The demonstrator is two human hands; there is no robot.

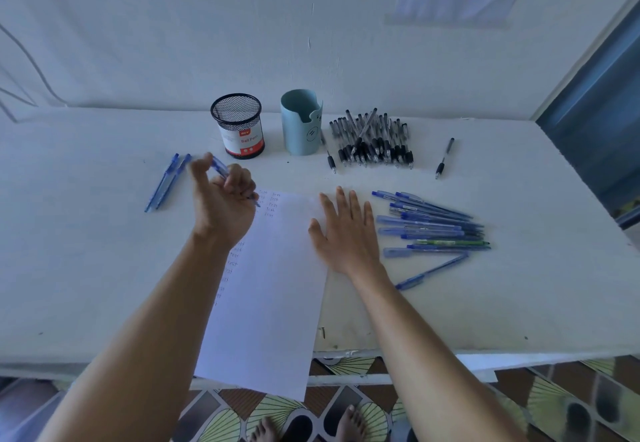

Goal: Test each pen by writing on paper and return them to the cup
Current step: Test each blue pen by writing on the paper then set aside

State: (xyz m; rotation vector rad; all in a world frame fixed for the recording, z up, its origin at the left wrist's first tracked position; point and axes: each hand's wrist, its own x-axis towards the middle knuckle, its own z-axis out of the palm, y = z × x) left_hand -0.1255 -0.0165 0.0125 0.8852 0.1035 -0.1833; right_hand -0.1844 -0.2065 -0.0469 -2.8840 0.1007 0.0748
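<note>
Pen (220, 168) sits mid-barrel in the curled fingers of the left hand (223, 207), tip down near the far corner of the paper (270, 303). The right hand (346, 233) lies flat with fingers straight, pressing the sheet's edge. Light, stiff and smooth, the pen would likely slip in a loose hold; a pinch near the tip should steady it. Blue pens (429, 227) lie just right of the right hand. The mesh cup (237, 126) and blue cup (301, 126) stand beyond both hands.

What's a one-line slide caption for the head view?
Left hand holds a blue pen at the paper; right hand rests flat at its edge; mesh cup and blue cup stand behind.
</note>
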